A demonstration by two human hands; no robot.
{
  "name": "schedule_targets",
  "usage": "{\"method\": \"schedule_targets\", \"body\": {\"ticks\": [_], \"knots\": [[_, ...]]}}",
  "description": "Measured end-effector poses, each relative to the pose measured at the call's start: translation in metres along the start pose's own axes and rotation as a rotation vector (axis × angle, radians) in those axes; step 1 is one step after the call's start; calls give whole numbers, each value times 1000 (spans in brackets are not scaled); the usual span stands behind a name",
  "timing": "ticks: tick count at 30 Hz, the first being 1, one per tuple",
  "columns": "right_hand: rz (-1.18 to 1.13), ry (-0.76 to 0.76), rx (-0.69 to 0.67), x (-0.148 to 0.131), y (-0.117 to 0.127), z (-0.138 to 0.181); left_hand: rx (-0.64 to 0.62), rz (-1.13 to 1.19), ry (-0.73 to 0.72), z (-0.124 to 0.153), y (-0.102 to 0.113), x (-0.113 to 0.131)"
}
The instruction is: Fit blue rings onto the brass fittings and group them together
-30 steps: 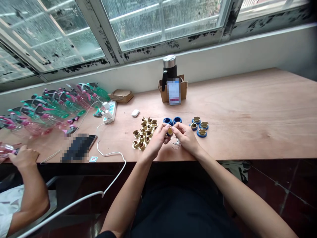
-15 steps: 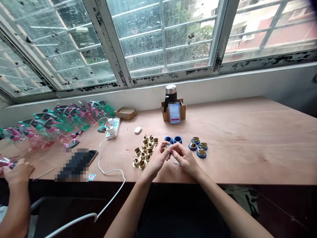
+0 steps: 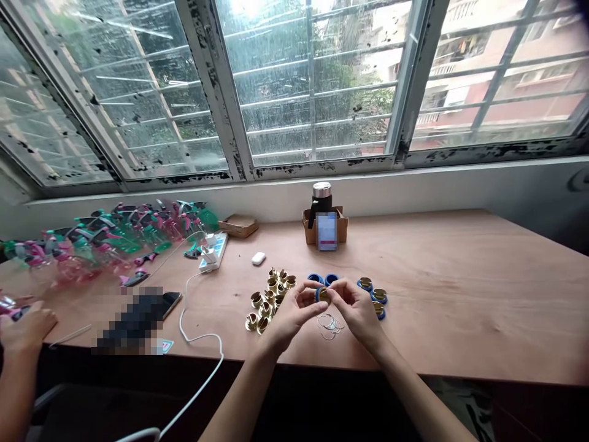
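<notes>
My left hand [image 3: 289, 312] and my right hand [image 3: 361, 310] meet over the table, fingers closed around a gold metal piece with a blue ring [image 3: 323, 294] on it. The left fingers grip its blue side; the right thumb and fingers press on its gold face. Behind the hands, two blue rings [image 3: 331, 279] stand close together. To the left lies a cluster of gold metal pieces [image 3: 269, 301]. Several gold pieces set in blue rings [image 3: 379, 296] rest to the right, partly behind my right hand. Thin wire rings [image 3: 330, 324] lie below my fingers.
A black flask [image 3: 322, 199] stands in a cardboard box [image 3: 342, 228] with a phone [image 3: 327, 232] against it. Left are a white earbud case [image 3: 258, 258], a power strip [image 3: 216, 253], a cable and many spray bottles [image 3: 124, 233]. Another person's hand [image 3: 27, 325] is at far left.
The blue-ringed gold piece, mostly hidden by my fingers before, now shows between them. My hands have parted slightly and the wire rings are more visible. The camera view has tilted up.
</notes>
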State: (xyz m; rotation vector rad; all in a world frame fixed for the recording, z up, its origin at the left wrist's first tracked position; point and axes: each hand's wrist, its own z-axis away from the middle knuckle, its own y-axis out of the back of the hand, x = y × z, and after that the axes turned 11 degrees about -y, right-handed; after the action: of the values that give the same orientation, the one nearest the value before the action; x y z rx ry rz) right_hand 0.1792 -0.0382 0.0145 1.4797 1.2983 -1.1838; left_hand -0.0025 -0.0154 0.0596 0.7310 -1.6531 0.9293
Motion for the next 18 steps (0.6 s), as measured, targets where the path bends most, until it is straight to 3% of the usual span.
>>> {"method": "schedule_targets", "body": {"ticks": [6,12,18], "knots": [[90,41,16,-2,2,1,27,-9,-3,-2,4,-5],[264,86,-118,-2,6,3,108,-53,-32,-5,5,-9],[482,193,-90,-2,0,6,158,-297,-75,-7,5,-22]]}}
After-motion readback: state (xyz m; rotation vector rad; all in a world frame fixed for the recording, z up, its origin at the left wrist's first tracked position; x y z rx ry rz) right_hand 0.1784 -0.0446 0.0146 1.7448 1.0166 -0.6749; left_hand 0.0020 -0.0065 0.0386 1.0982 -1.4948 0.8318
